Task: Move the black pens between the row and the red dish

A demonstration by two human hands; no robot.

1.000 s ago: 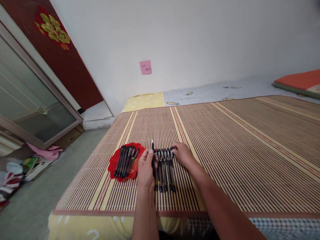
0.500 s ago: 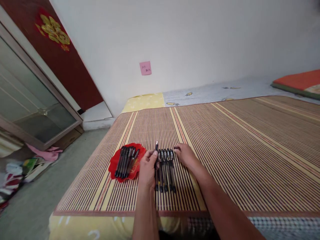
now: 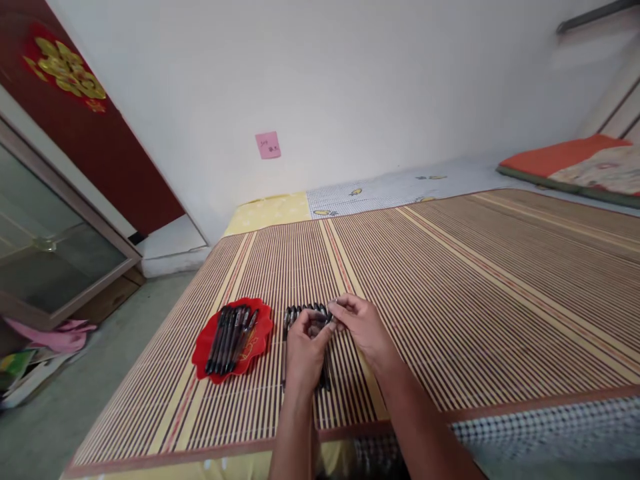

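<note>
My left hand [image 3: 304, 348] is closed around a black pen [image 3: 326, 320] just above a row of several black pens [image 3: 287, 328] lying side by side on the striped bamboo mat [image 3: 450, 287]. The fingers of my right hand [image 3: 363, 327] pinch the far end of that same pen, so the two hands meet over the row. My left hand hides part of the row. To the left, a red scalloped plate [image 3: 203, 352] holds several more black pens [image 3: 230, 330].
The mat covers a bed whose near edge [image 3: 200, 453] runs across the bottom. A pink note [image 3: 268, 145] is stuck on the white wall. An orange cushion [image 3: 555, 157] lies far right. A glass-fronted cabinet [image 3: 50, 260] and floor clutter [image 3: 35, 347] are at left.
My left hand has lowered the pen from upright and my right hand has left the row's top to pinch its end. My head has turned, so everything sits further left.
</note>
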